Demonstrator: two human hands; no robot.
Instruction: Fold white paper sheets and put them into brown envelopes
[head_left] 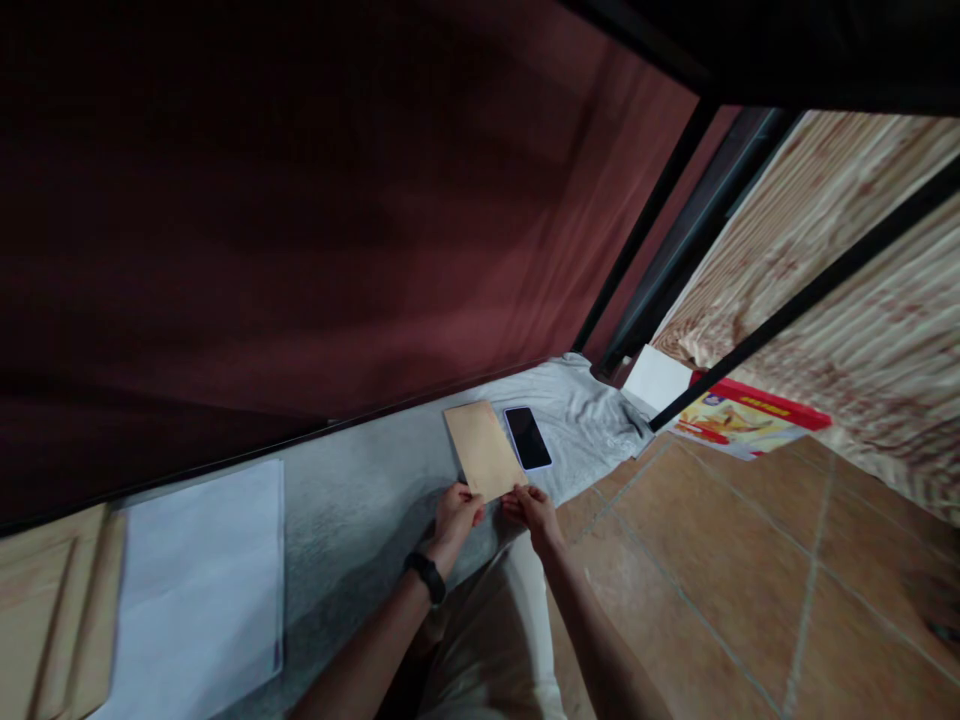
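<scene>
Both hands, left [457, 512] and right [531, 506], pinch the envelope's [482, 449] near edge on the sheet [360, 500]; phone [527, 437] just beside. Closing it seems underway; an even press along that edge comes next.

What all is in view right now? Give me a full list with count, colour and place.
envelope: one, tan, on the grey cloth, near edge held by both hands
phone: one, black screen, just right of the envelope
grey cloth: one, spread over the low surface
white paper: a stack, count unclear, left on the cloth
tan envelopes: several, far left
red and yellow box: one, on the tiled floor at right
wristband: one, black, left wrist
left hand: one, grips envelope
right hand: one, grips envelope
</scene>
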